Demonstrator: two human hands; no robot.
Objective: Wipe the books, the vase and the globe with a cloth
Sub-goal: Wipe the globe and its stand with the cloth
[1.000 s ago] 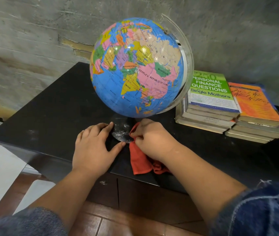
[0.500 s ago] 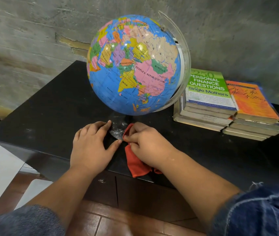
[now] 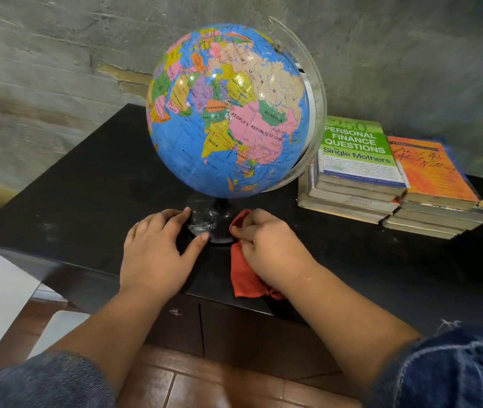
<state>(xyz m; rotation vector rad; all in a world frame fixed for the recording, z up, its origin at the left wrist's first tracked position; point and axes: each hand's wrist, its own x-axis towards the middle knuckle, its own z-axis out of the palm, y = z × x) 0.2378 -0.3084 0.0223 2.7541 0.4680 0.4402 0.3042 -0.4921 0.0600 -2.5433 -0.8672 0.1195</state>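
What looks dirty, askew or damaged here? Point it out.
The globe's black base carries a whitish dusty smear on its front, beside the left hand. On the wall behind, a patch of plaster has flaked off. Nothing is spilled.

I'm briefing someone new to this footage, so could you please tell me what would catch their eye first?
The big colourful globe stands in the middle of the black cabinet. At its dark base the left hand rests flat while the right hand grips a red cloth. Two stacks of books lie beside it, on the picture's right.
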